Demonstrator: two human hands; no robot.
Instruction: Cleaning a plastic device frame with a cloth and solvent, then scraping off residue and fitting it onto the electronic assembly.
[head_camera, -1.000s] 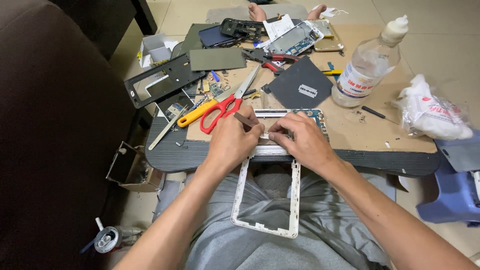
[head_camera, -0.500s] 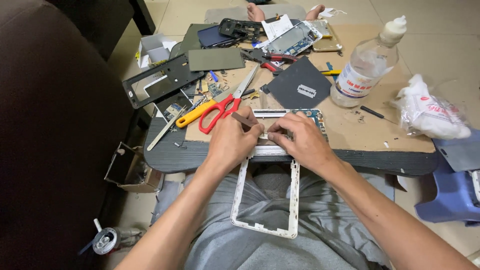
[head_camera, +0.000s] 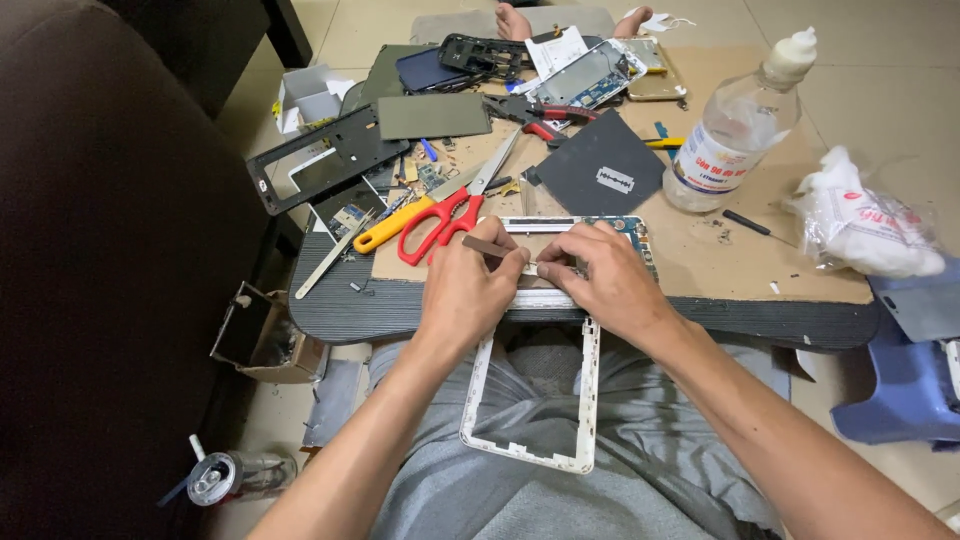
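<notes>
Both hands press on a white tablet frame (head_camera: 530, 400) at the near edge of the low table (head_camera: 600, 315) — its upper end lies on the table, the rest hangs over the person's lap. Left hand (head_camera: 470, 290) pinches a thin brown-handled tool (head_camera: 495, 249) between thumb and fingers, tip at the frame's top bar. Right hand (head_camera: 605, 280) lies curled over that bar, holding it down. Red-and-yellow scissors (head_camera: 440, 215) lie just beyond the left hand — a clear plastic bottle (head_camera: 735, 125) stands further right.
</notes>
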